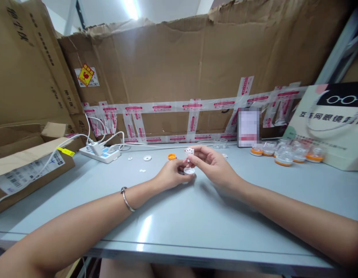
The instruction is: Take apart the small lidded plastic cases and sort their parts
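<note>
Near the middle of the grey table, my left hand (173, 172) is closed around a small white round cup (189, 172). Just above it, my right hand (209, 162) pinches a small white part with dark holes (190, 151) between thumb and fingers. The two pieces are close together, and fingers partly hide both. Behind my left hand lies an orange round part (172, 156). To the left are a white ring-shaped disc (147, 158), a tiny white piece (130, 158) and some flat white bits (142, 170).
Several clear-domed containers with orange bases (284, 156) stand at the right beside a paper bag (329, 131). A phone-like panel (248, 127) leans on the big taped carton (167, 65). At left are a power strip (100, 153) with cables and an open cardboard box (31, 170).
</note>
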Demonstrator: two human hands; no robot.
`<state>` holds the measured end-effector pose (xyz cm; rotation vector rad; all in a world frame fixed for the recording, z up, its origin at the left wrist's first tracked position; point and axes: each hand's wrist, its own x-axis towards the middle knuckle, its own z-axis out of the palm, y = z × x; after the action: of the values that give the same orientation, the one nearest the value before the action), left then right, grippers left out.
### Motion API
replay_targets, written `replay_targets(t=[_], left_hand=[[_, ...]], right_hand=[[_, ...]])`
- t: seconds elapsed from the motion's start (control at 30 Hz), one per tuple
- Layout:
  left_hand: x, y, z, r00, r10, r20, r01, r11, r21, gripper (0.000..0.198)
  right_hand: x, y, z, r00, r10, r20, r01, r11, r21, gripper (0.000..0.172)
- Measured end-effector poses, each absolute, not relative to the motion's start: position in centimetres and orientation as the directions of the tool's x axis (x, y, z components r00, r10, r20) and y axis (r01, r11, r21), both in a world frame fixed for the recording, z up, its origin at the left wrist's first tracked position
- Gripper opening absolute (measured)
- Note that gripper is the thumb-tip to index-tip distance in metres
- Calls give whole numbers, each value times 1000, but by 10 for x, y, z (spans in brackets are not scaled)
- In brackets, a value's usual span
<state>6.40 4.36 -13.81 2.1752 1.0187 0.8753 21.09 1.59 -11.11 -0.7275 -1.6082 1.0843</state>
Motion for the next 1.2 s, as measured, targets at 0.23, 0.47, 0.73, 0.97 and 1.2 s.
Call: replay_targets(t=[0.23, 0.47, 0.73, 0.97, 1.2], left_hand=[[62, 39, -127, 452, 815, 363, 453, -560, 694, 29], [60, 17, -89, 402, 744, 534, 116, -620, 776, 28], [72, 7, -81, 371, 793, 482, -70, -494, 867, 23], [64, 6, -89, 289, 758, 584, -8, -608, 794, 19], [57, 9, -94, 347, 478, 807, 347, -865, 363, 13]], right_hand=[[215, 8, -100, -195, 904, 380, -154, 355, -922, 30], [220, 3, -98, -201, 888, 412, -310, 341, -887, 21], [220, -1, -91, -194, 887, 419, -287, 357, -889, 22], [223, -1, -91, -202, 894, 399, -159, 372, -914, 22], [225, 0, -91, -262, 887, 380, -40, 383, -923, 25]])
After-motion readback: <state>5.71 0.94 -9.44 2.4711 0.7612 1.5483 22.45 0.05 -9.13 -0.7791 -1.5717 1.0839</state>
